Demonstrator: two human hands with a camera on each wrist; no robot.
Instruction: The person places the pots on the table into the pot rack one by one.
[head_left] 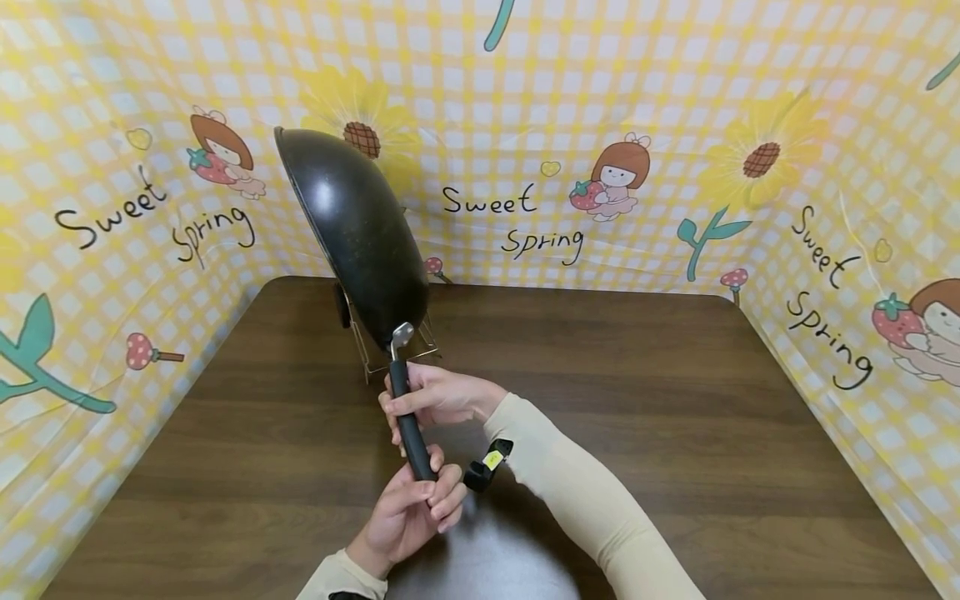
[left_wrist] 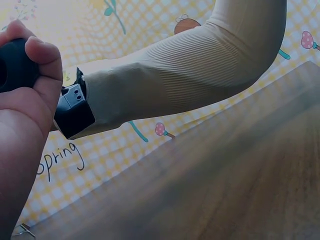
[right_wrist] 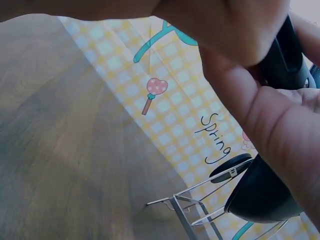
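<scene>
A black wok (head_left: 352,225) stands tilted on its edge, its lower rim at a wire rack (head_left: 372,360) on the brown table (head_left: 675,400). Its long black handle (head_left: 408,425) points toward me. My right hand (head_left: 438,398) grips the upper part of the handle, just below the metal bracket. My left hand (head_left: 408,517) grips the handle's end. In the left wrist view the left hand (left_wrist: 25,115) wraps the handle end (left_wrist: 12,65). The right wrist view has the right hand (right_wrist: 260,85) round the handle (right_wrist: 287,52), above the wok (right_wrist: 262,197) and the rack (right_wrist: 197,212).
A yellow checked backdrop with "Sweet Spring" prints (head_left: 525,217) walls the table on three sides. A small black part (head_left: 342,304) sits at the rack behind the wok. A black wrist device (head_left: 487,462) rides on my beige right sleeve. Bare wood stretches to the right.
</scene>
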